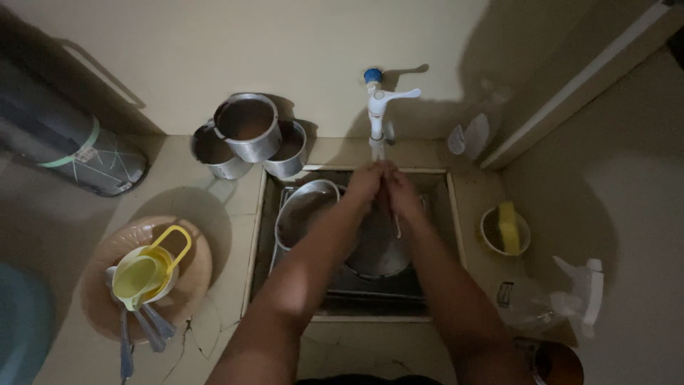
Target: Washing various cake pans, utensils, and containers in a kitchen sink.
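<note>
my left hand [365,182] and right hand [401,194] press together, holding nothing, right under the white tap [377,114] over the sink [263,214], above a steel pot [306,210] that looks stiff, wet and slippery, best taken by its rim, with stacked pots [246,128] beyond my left.

Dim, warm-toned overhead view, underexposed throughout.
Light falls from above-front; tap [377,107] throws a hard shadow rightward on wall [214,50]. Corners darken, edges bow slightly, sink [285,299] interior murky, fine detail soft.
</note>
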